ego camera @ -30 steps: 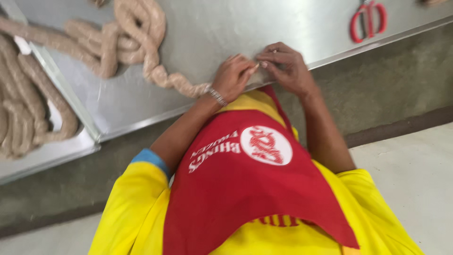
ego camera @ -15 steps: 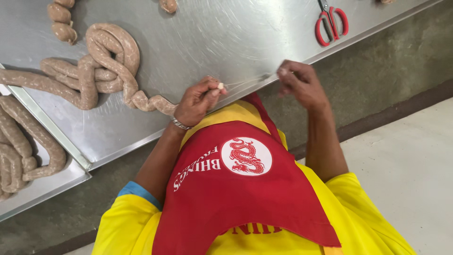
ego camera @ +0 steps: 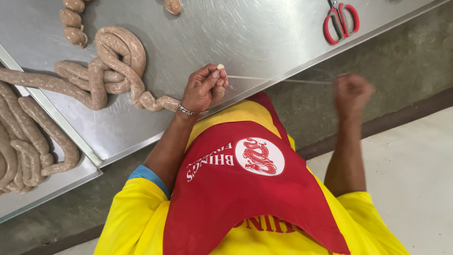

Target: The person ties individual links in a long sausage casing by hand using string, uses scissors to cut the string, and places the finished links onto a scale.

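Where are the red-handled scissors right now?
In the head view, the red-handled scissors lie at the top right on the steel table, near its front edge, above the blurred right hand and apart from it.

Steel table [ego camera: 245, 33] carries coiled sausage [ego camera: 113, 61], red-handled scissors [ego camera: 340, 21], a tray [ego camera: 61, 182]
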